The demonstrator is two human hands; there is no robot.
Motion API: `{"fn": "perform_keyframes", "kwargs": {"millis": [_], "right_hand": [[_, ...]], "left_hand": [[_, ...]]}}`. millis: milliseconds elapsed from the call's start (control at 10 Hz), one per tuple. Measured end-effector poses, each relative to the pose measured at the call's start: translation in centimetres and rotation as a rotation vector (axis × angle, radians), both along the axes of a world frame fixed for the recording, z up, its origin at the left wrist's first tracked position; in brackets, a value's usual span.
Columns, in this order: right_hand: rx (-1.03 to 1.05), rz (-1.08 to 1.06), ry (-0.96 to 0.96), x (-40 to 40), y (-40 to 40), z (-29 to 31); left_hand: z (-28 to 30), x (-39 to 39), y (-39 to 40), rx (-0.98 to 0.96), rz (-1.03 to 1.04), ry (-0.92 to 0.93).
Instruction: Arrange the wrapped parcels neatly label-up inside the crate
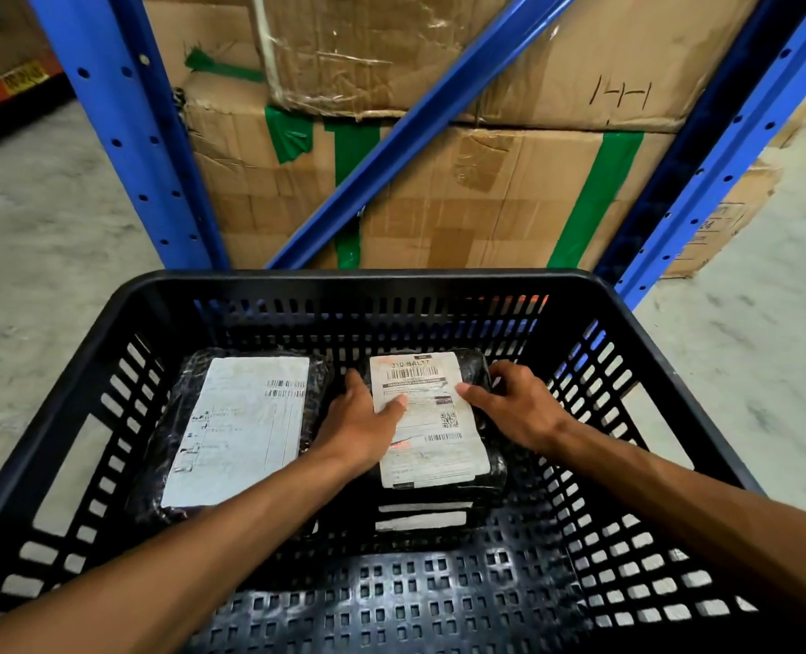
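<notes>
A black slotted plastic crate [363, 283] fills the lower view. Inside, at the left, a black-wrapped parcel [236, 431] lies flat with its white label up. To its right a smaller black-wrapped parcel [434, 446] lies label-up on top of a stack of at least two more parcels [422, 519], whose label edges show beneath it. My left hand [363, 424] grips the top parcel's left edge with the thumb on the label. My right hand [509, 405] holds its right edge, fingers curled over the far corner.
Blue steel rack uprights [122, 134] and a diagonal brace [419, 120] stand right behind the crate, with stacked cardboard boxes [486, 195] taped in green and brown. Grey concrete floor [37, 238] lies on both sides. The crate's near floor [391, 597] is bare.
</notes>
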State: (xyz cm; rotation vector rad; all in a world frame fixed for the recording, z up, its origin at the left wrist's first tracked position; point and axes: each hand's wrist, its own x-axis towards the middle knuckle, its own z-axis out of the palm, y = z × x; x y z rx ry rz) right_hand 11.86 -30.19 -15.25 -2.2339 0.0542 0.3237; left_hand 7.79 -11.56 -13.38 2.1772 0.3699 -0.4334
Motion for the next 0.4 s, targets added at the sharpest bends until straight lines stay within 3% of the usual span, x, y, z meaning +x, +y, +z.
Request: {"fn": "perform_keyframes", "kwargs": {"millis": [200,400], "right_hand": [[-0.151,0.101,0.06,0.1,-0.2,0.6],[-0.55,0.424,-0.006,-1.0,-1.9,5.4]], "left_hand": [[1.0,0.0,1.1,0.036,-0.154,0.016],[6.3,-3.1,5.4,0.135,-0.484,-0.007]]}}
